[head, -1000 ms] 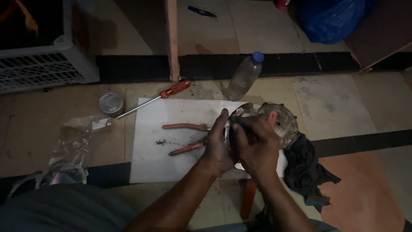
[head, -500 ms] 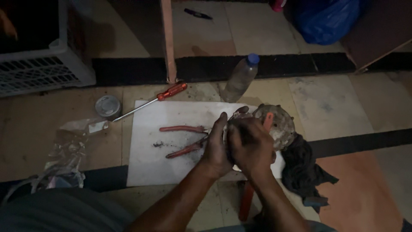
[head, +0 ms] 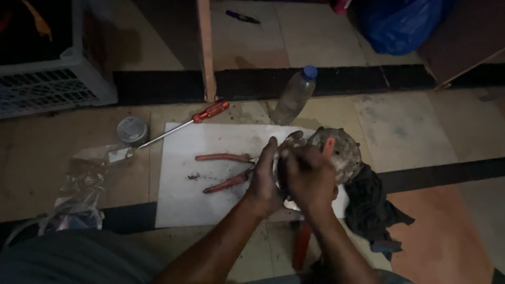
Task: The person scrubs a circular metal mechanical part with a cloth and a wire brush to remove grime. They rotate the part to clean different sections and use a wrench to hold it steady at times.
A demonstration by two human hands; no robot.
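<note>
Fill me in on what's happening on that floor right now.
A person sits on the floor with both hands closed around a small grimy round part over a white sheet. The left hand grips one side, the right hand the other. Beside them a larger round metal piece rests by a dark rag. Red-handled pliers lie on the sheet; a screwdriver, a tin and a bottle lie beyond it.

This looks like an informal repair corner on the tiled floor [head: 410, 126] of a home or small workshop. A white sheet [head: 210, 179] at the centre of the frame carries red-handled pliers [head: 223, 171], with a screwdriver [head: 184, 125] above it. A plastic crate [head: 50, 84] stands at upper left, and a dirty rag [head: 376, 202] lies at the right.
</note>
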